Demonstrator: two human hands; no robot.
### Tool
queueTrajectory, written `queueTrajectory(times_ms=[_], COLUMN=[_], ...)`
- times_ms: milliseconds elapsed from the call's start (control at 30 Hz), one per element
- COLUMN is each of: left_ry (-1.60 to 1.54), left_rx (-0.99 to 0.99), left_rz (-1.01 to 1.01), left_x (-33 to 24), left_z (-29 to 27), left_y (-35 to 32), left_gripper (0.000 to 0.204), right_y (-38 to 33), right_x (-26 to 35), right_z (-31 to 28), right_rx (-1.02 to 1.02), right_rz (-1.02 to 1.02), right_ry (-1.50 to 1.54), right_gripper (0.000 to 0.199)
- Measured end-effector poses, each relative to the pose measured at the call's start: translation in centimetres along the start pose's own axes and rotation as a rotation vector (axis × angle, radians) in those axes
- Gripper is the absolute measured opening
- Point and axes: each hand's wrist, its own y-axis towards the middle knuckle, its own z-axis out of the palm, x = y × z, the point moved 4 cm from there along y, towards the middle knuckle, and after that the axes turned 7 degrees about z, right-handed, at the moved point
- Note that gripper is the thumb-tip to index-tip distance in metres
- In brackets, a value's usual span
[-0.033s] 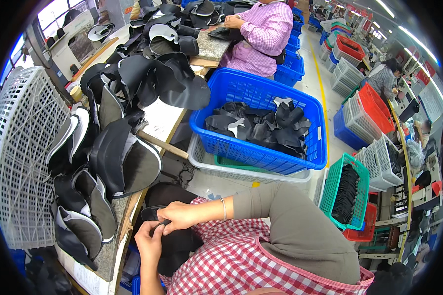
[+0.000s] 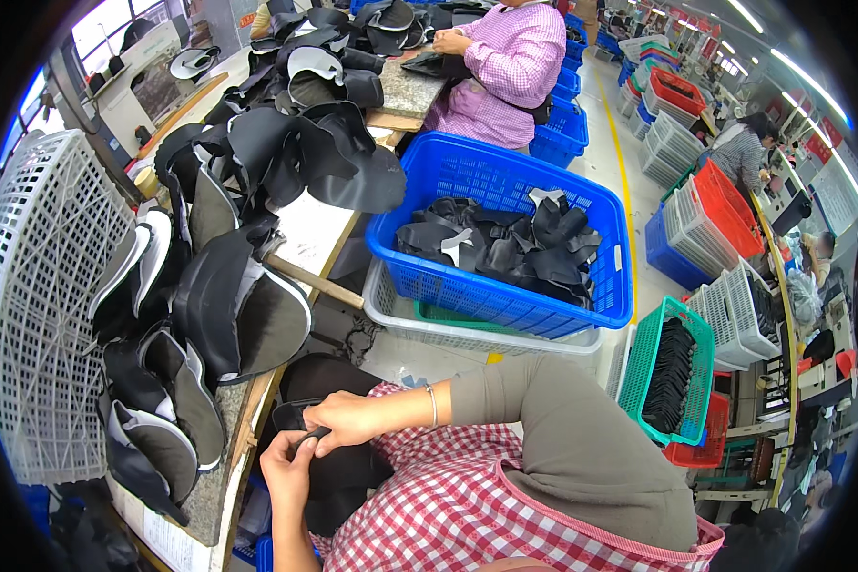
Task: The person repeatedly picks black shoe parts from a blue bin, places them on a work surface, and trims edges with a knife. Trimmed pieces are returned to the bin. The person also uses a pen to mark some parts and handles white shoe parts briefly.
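Note:
Over my lap, both hands are pinched on a black piece (image 2: 290, 414) that looks like part of a shoe upper. My left hand (image 2: 287, 469) grips its near edge between thumb and fingers. Just beyond it my right hand (image 2: 341, 419) is closed on the same piece, with a bracelet on its wrist. Fingers and dark clothing behind hide most of its shape. To the left, on the bench, lie black uppers with white and grey lining (image 2: 243, 305), several of them nested together.
A blue basket (image 2: 505, 303) of black pieces stands ahead on a grey crate (image 2: 448, 334). A wooden stick (image 2: 315, 281) juts from the bench (image 2: 243, 443). At far left leans a white crate (image 2: 43, 315). A green basket (image 2: 629, 381) sits right. A co-worker (image 2: 510, 62) works beyond.

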Motion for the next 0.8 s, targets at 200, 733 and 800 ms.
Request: queueTrajectory(times_ms=[200, 733, 800], left_ry=[-0.221, -0.386, -0.418], left_rx=[0.01, 0.039, 0.09], left_rz=[-0.132, -0.134, -0.171], left_x=[1.3, 1.2, 1.4], left_z=[-0.2, 0.2, -0.2], left_y=[-0.5, -1.4, -0.9], left_gripper=[0.017, 0.018, 0.017], right_y=[-0.3, -0.7, -0.7], right_x=[-0.1, 1.8, 1.8], right_z=[-0.5, -1.6, -1.7], right_rx=[0.014, 0.1, 0.1], right_rz=[-0.142, 0.068, 0.062], right_ry=[0.031, 0.03, 0.028], right_gripper=[0.052, 0.047, 0.047])
